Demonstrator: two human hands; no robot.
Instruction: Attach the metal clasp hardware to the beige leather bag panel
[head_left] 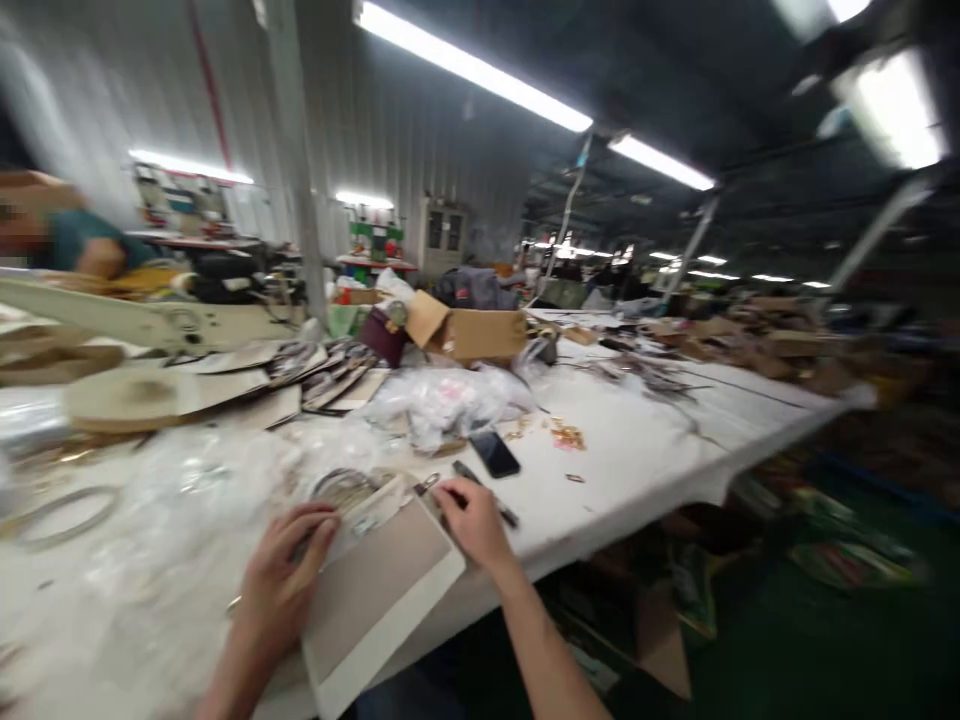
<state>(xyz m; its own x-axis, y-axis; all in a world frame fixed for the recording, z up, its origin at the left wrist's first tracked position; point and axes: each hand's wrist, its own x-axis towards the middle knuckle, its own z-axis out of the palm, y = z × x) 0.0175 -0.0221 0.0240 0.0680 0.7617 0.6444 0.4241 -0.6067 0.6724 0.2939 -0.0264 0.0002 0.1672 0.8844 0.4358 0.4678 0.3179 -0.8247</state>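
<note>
A flat beige panel with a cream border [386, 570], like a piece of a bag, lies tilted over the table's front edge. My left hand [285, 575] is curled by its upper left corner, thumb and fingers closed; what is between them is hidden. At the upper right corner, my right hand [474, 520] pinches the panel's edge beside a small metal clasp [427, 484]. A dark slim tool [506, 512] lies partly behind the right hand. Just beyond the panel are coiled pale strips [345, 485].
A phone [495, 454] and small gold metal parts [568, 435] lie on the white-covered table [637, 450]. Clear plastic bags [195, 490] spread to the left. Stacked flat pieces [247, 385] and a cardboard box [484, 335] stand behind. Another person [90, 240] is far left.
</note>
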